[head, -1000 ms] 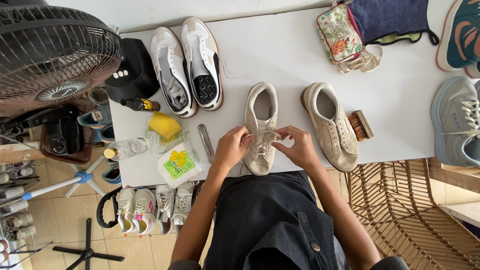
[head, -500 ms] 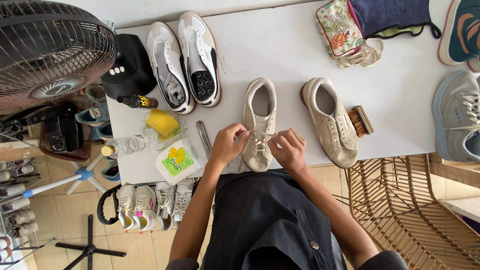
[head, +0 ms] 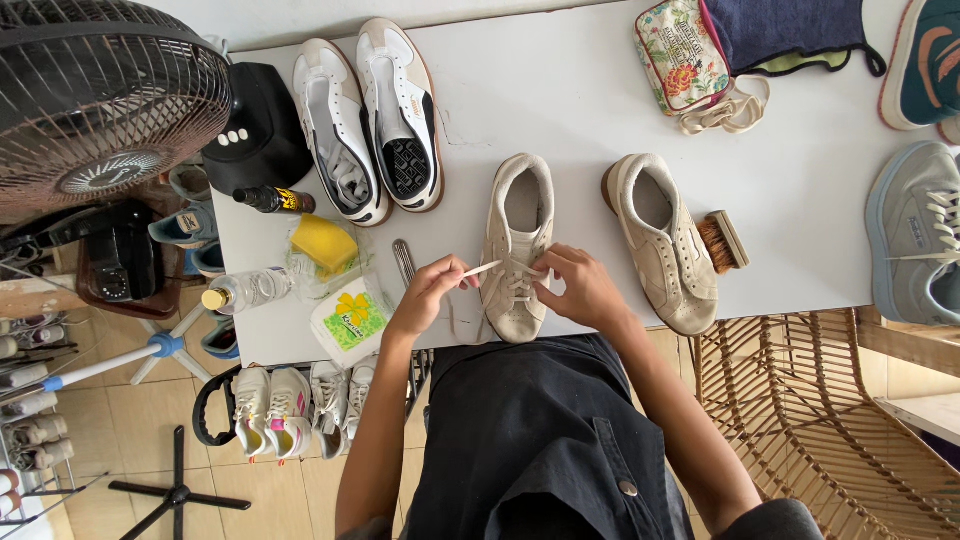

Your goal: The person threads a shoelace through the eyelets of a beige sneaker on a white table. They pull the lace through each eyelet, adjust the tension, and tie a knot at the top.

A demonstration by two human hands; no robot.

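A beige suede sneaker (head: 518,215) lies on the white table (head: 560,110), toe toward me. My left hand (head: 428,293) pinches its pale shoelace (head: 483,269) and holds it stretched out to the left of the shoe. Against the shoe's right side, my right hand (head: 583,287) has its fingers at the lace eyelets. The matching sneaker (head: 662,240) sits to the right, apart from both hands.
A wooden brush (head: 722,243) touches the second sneaker. White sneakers (head: 370,125), a yellow sponge (head: 325,246), a water bottle (head: 248,293), a tissue pack (head: 350,322), a metal tool (head: 403,260), a floral pouch (head: 680,57), a grey shoe (head: 915,235), a fan (head: 100,100) and a wicker chair (head: 820,420) surround me.
My left hand has moved left and away from the shoe, pulling the lace out taut. My right hand has stayed at the eyelets, shifting slightly.
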